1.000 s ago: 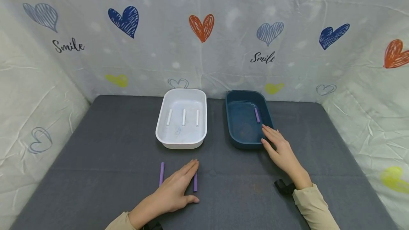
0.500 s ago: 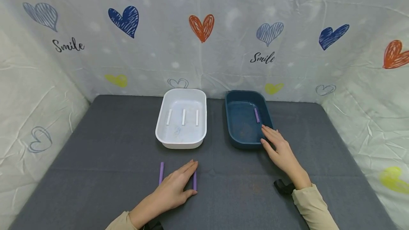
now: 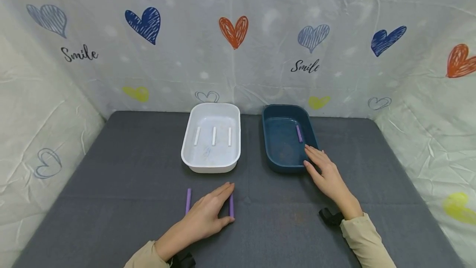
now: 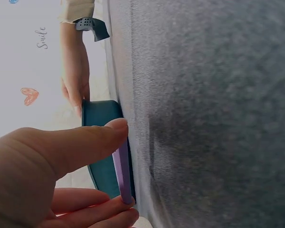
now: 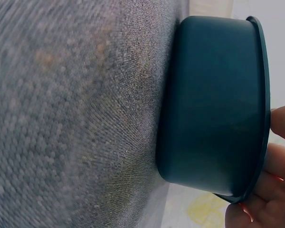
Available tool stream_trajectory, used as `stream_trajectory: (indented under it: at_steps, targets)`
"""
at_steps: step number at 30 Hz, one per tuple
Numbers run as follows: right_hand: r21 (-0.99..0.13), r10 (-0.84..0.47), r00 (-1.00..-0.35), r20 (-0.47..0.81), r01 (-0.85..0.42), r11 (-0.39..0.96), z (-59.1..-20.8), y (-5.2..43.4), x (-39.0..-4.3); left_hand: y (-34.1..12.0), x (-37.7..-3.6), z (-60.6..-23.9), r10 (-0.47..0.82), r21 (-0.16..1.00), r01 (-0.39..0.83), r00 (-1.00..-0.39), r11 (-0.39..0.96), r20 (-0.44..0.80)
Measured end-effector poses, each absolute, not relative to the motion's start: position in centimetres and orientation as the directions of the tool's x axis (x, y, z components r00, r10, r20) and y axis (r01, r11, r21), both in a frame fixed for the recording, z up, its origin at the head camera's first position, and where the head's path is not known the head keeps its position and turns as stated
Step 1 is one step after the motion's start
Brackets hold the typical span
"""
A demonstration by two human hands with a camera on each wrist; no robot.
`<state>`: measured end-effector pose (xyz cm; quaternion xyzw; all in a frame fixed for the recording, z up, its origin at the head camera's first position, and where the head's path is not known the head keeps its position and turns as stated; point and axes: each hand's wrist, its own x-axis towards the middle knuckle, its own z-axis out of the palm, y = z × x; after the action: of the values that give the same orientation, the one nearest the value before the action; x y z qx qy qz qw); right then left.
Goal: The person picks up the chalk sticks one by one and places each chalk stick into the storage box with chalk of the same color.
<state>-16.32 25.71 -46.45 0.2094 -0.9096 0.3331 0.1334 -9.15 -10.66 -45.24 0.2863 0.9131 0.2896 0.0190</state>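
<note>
My left hand (image 3: 206,214) pinches a purple chalk stick (image 3: 232,206) lengthwise, thumb at the near end and fingertips at the far end. In the left wrist view the same chalk (image 4: 123,175) spans thumb and fingers, close over the cloth. A second purple chalk stick (image 3: 188,202) lies to the left, partly hidden by that hand. With extended fingers, my right hand (image 3: 327,177) rests at the near right corner of the dark teal tray (image 3: 284,170). One purple chalk stick (image 3: 299,134) lies inside the tray. The right wrist view has the thumb (image 5: 282,121) at its rim.
Left of the teal tray stands a white tray (image 3: 209,169) holding three white sticks (image 3: 213,136) side by side. Grey cloth (image 3: 130,168) covers the table. A white curtain (image 3: 267,44) printed with hearts hangs behind and along both sides.
My left hand has drawn its thumb in onto the near end of the purple chalk stick, then shifted slightly right and away with it. The right hand stays at the teal tray's corner.
</note>
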Motion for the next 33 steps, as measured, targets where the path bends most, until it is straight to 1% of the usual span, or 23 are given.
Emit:
stream_trajectory:
  at_steps: [11, 17, 33]
  targets:
    - [-0.553, -0.293, -0.882, 0.368, -0.461, 0.693, -46.3, 25.8, -16.3, -9.9, -9.5, -44.7, 0.533, 0.558, 0.501, -0.838, 0.662, 0.12]
    - [-0.554, -0.292, -0.881, 0.371, -0.463, 0.692, -46.3, 25.7, -16.3, -9.7, -9.7, -44.4, 0.537, 0.55, 0.514, -0.833, 0.658, 0.137]
    - [-0.552, -0.293, -0.877, 0.38, -0.469, 0.689, -46.3, 25.7, -16.4, -8.6, -10.4, -44.0, 0.559, 0.542, 0.533, -0.818, 0.65, 0.134]
